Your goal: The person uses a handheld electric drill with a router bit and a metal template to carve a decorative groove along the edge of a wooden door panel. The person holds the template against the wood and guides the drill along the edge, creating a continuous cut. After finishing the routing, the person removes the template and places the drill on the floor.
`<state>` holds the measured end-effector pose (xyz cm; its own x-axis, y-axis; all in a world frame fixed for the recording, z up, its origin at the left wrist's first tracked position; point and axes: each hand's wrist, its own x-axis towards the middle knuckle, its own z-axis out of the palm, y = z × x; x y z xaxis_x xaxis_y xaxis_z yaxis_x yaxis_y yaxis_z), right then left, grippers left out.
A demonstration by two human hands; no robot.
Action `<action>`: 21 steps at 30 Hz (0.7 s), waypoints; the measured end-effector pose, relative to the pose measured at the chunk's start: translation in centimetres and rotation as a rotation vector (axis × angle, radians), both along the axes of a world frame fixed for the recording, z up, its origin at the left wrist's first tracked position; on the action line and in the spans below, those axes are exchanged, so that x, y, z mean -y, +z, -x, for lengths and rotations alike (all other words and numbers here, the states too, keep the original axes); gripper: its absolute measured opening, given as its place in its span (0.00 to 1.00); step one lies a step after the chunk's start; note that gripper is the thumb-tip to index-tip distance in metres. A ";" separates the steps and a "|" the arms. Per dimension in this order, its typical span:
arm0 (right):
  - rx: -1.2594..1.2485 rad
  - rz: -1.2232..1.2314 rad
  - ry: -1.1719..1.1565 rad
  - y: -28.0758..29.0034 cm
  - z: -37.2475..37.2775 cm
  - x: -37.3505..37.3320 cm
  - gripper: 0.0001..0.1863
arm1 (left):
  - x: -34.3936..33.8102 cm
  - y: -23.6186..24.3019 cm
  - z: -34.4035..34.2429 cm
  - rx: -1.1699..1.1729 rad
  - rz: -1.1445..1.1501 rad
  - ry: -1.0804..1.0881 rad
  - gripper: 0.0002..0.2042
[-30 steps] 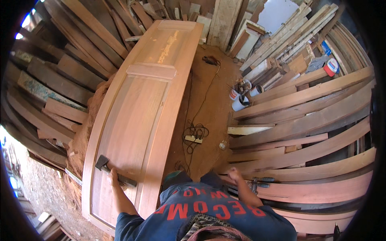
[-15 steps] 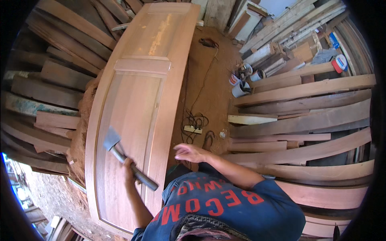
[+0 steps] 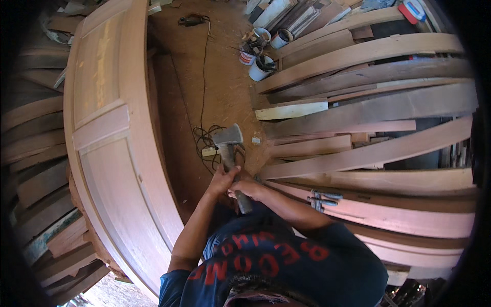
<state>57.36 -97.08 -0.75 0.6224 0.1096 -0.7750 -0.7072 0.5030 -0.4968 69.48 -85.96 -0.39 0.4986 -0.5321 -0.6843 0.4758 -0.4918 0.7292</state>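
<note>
A hatchet (image 3: pixel 228 135) with a grey metal head and a long handle is in front of my body, its head pointing away from me. My left hand (image 3: pixel 222 180) is closed round the handle below the head. Just beside and lower, my right hand (image 3: pixel 247 188) is also wrapped round the handle, and the butt end sticks out beneath it toward my shirt. Part of the handle is hidden by my fingers. To my left lies a large panelled wooden door (image 3: pixel 115 174), apart from both hands.
A tangled black cord (image 3: pixel 203 134) with a pale power strip (image 3: pixel 208 152) lies on the brown floor beyond the hatchet. A power tool (image 3: pixel 192 20) is farther off. White buckets (image 3: pixel 262 69) stand near stacked planks (image 3: pixel 368 143) on the right. A metal clamp (image 3: pixel 323 199) rests on planks.
The hatchet has moved from over the door to the right, in front of my body. My right hand, open and empty before, now grips the handle too. The view has shifted right.
</note>
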 end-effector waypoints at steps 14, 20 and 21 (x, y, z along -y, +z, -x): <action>-0.361 -0.181 -0.459 -1.3 4.1 23.8 0.16 | -2.5 3.2 -23.2 0.845 -1.085 -0.021 0.54; -0.286 -0.282 -0.532 1.7 -4.3 31.1 0.20 | -2.3 3.2 -23.6 0.748 -1.012 0.014 0.61; -0.259 -0.303 -0.536 2.6 -6.5 31.7 0.21 | -2.1 3.7 -23.8 0.715 -1.006 0.011 0.61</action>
